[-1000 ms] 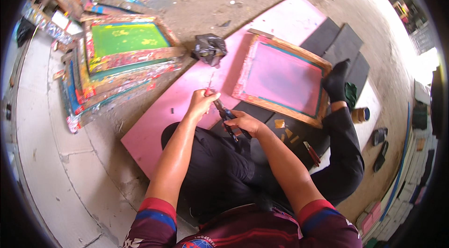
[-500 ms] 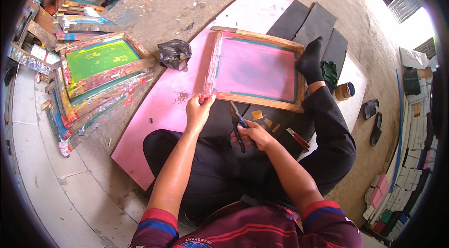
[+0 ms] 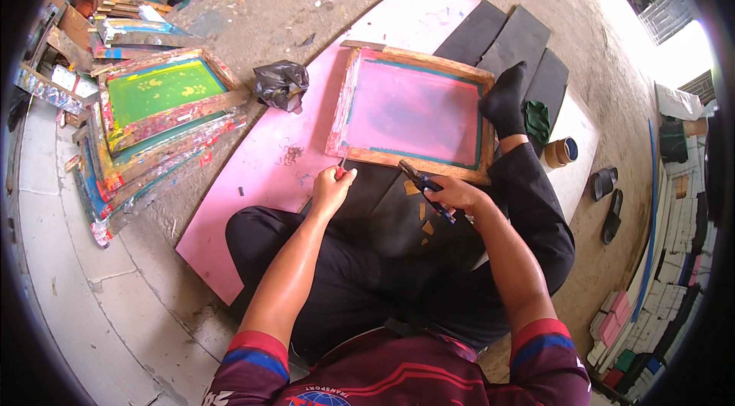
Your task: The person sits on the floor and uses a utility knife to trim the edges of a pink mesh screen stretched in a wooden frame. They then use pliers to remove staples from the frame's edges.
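Person sits on ground, wooden-framed printing screen with pink mesh (image 3: 413, 114) lying flat just ahead of both hands. Left hand (image 3: 331, 190) closed in fist round small red-handled tool (image 3: 340, 169), tip touching frame's near left corner. Right hand (image 3: 453, 195) wrapped shut around dark pliers (image 3: 419, 180), nose pointing at frame's near rail. Black-socked foot (image 3: 505, 100) rests on frame's right edge, beyond right hand. Best practice, judged: keep foot pinning frame, work tool along wood, stay off mesh.

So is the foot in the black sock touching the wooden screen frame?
Touching. The head view shows the black sock resting on the right rail of the wooden screen frame, overlapping it with no gap.
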`<state>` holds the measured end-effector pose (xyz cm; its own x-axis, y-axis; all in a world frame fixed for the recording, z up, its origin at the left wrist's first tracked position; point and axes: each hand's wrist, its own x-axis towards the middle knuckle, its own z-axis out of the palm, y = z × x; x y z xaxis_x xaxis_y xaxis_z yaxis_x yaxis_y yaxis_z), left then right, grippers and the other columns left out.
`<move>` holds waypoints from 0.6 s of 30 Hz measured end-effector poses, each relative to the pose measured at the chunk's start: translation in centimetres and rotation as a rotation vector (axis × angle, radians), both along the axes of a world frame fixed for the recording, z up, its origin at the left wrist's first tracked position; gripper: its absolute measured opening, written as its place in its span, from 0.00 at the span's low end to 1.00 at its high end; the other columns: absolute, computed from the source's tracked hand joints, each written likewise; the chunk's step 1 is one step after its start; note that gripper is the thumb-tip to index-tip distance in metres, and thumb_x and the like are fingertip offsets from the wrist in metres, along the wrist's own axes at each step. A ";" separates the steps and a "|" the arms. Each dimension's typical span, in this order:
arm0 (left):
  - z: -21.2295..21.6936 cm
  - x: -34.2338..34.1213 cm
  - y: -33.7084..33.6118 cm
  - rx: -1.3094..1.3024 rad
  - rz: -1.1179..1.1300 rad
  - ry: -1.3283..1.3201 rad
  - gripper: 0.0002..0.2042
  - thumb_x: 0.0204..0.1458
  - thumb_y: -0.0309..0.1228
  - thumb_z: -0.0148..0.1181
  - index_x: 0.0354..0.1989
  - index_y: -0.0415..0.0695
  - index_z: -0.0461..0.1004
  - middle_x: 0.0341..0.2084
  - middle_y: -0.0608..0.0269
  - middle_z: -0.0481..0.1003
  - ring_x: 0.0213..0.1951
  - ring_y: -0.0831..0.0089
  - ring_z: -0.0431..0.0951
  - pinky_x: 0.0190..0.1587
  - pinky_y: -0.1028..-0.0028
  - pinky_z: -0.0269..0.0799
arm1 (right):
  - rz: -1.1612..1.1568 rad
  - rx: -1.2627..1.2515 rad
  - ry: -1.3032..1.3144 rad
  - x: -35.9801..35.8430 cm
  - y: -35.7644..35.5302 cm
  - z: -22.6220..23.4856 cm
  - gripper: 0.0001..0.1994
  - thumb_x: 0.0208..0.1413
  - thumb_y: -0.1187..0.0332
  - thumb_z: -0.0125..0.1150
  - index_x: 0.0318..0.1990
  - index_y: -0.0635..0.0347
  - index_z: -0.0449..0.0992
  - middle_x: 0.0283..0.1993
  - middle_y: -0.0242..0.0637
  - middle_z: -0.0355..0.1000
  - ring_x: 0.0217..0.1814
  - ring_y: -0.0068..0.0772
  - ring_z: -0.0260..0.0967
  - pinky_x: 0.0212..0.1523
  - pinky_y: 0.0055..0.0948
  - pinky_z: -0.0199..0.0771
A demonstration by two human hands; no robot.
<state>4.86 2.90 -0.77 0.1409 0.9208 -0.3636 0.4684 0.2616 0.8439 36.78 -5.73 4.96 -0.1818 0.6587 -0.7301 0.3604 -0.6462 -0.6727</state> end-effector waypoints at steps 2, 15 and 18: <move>-0.4 -0.1 -0.1 0.024 0.006 -0.036 0.16 0.58 0.40 0.69 0.27 0.38 0.77 0.19 0.62 0.76 0.22 0.73 0.75 0.28 0.68 0.68 | 0.047 -0.041 -0.028 0.3 1.0 0.1 0.10 0.64 0.64 0.61 0.47 0.58 0.76 0.29 0.34 0.75 0.24 0.24 0.72 0.22 0.29 0.69; -1.3 0.1 0.0 0.066 -0.030 0.005 0.17 0.58 0.40 0.69 0.26 0.37 0.78 0.21 0.58 0.80 0.26 0.67 0.81 0.33 0.65 0.74 | 0.274 0.325 -0.527 -0.7 1.6 0.4 0.20 0.66 0.50 0.61 0.45 0.60 0.81 0.27 0.40 0.76 0.31 0.39 0.81 0.31 0.40 0.79; -1.3 0.3 0.2 0.057 -0.046 0.003 0.18 0.58 0.40 0.69 0.26 0.37 0.77 0.21 0.58 0.80 0.26 0.67 0.81 0.33 0.65 0.74 | 0.266 0.484 -0.852 -2.3 -0.1 -1.7 0.42 0.67 0.32 0.44 0.33 0.70 0.84 0.35 0.61 0.81 0.43 0.62 0.81 0.50 0.53 0.80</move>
